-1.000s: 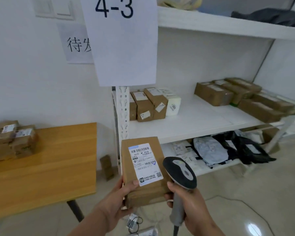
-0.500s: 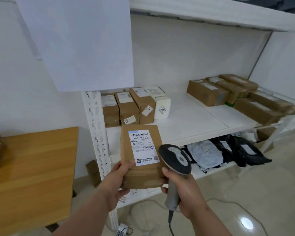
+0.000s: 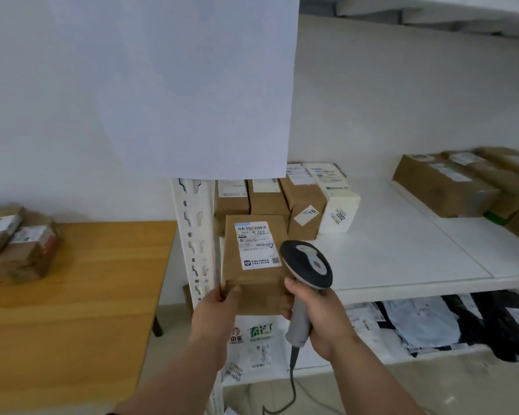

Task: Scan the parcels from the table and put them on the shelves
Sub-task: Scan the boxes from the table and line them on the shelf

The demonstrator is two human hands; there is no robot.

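A person's left hand (image 3: 219,313) is gripping the lower left edge of a brown parcel (image 3: 253,265), holding it upright in front of the white shelf (image 3: 402,265), its white label facing the camera. The right hand (image 3: 321,319) is wrapped around the handle of a corded barcode scanner (image 3: 307,268), whose head is sitting just beside the parcel's right edge. More boxes (image 3: 282,202) are standing at the shelf's back. Other parcels (image 3: 15,244) are lying on the wooden worktop (image 3: 72,310) at left.
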